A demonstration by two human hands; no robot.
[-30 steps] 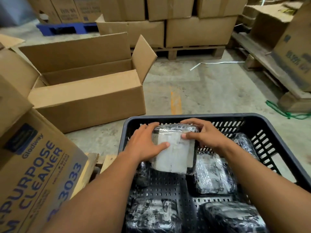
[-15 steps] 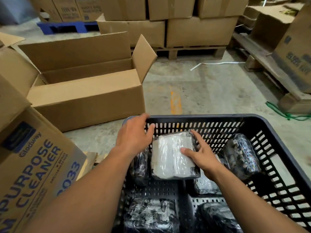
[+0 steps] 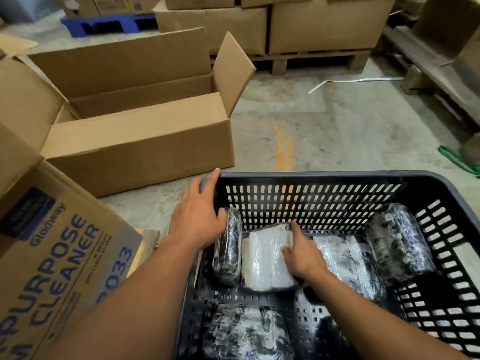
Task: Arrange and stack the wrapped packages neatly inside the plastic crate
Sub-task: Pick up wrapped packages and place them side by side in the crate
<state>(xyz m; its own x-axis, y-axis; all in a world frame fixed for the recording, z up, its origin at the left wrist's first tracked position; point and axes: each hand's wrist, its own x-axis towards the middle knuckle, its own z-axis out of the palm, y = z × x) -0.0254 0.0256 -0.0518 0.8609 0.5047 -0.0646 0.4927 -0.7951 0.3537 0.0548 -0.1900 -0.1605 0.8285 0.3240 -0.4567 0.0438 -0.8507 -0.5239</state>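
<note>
A black slotted plastic crate (image 3: 311, 175) fills the lower right and holds several packages wrapped in clear film. A white-faced package (image 3: 262, 258) lies flat near the far left of the crate floor. My right hand (image 3: 301, 250) rests flat on its right side, fingers spread. My left hand (image 3: 197, 216) lies over the crate's far left corner, its thumb touching a dark package (image 3: 228, 248) that stands on edge against the left wall. Another package (image 3: 348, 261) lies right of the white one, one (image 3: 400, 240) leans on the right wall, and one (image 3: 246, 331) lies near me.
A long open cardboard box (image 3: 140, 141) sits on the concrete floor beyond the crate to the left. A printed cleaner carton (image 3: 52, 255) stands close at my left. Stacked cartons on pallets (image 3: 317, 24) line the back, and wooden pallets (image 3: 428, 74) run along the right.
The white-faced package went from held up in both hands to lying flat on the crate floor. My left hand let go and moved to the crate's far left corner.
</note>
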